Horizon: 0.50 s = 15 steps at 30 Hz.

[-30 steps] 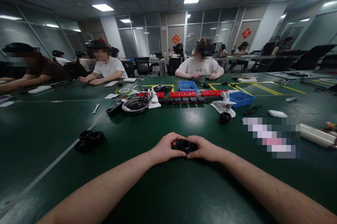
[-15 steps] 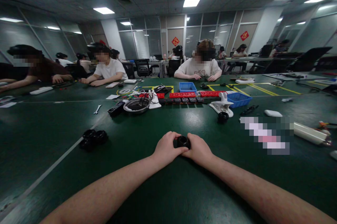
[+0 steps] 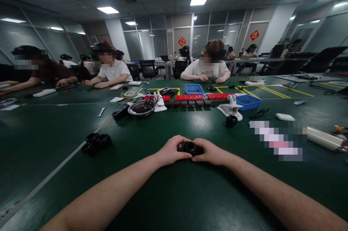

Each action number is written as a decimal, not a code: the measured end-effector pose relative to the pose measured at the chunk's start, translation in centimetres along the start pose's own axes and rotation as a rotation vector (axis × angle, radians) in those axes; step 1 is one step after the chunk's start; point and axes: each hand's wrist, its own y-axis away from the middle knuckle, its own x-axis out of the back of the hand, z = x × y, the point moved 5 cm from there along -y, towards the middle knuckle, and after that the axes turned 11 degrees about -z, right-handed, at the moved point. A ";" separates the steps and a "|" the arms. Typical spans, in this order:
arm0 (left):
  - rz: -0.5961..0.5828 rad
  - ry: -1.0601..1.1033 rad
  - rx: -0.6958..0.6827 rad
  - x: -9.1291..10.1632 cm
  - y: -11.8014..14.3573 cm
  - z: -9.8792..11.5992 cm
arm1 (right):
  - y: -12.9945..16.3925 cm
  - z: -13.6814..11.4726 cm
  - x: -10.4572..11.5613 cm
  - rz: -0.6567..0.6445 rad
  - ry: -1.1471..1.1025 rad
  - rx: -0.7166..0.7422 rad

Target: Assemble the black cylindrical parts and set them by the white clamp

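As our R hand (image 3: 208,151) slid right, our L hand (image 3: 172,150) kept pinching the blk ring (image 3: 190,147).
Ring sat near, between both; R fingers pinched its right side, prob. a regrip mid-work.

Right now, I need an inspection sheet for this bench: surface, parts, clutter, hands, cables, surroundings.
Surface: green tabletop, pale line running across its left side.
Parts: one round black part with an opening, between the hands; three black pieces grouped at left; another black piece by the white clip stand.
Clutter: wrench, metal bowl, red strips, two blue bins.
Hands: left hand and right hand both gripping the round black part.
Cables: coloured wires behind the metal bowl; ends unclear.
Surroundings: people seated across the table, office chairs behind.
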 end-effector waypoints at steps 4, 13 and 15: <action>-0.037 0.027 -0.004 0.0 -0.2 -0.1 | 0.0 0.2 0.2 -0.040 -0.068 0.022; -0.051 0.034 0.003 0.0 -0.3 -0.2 | -0.2 0.3 0.2 -0.062 -0.101 0.000; -0.047 0.026 0.007 -0.1 -0.2 -0.1 | -0.3 0.6 0.1 -0.052 -0.121 -0.025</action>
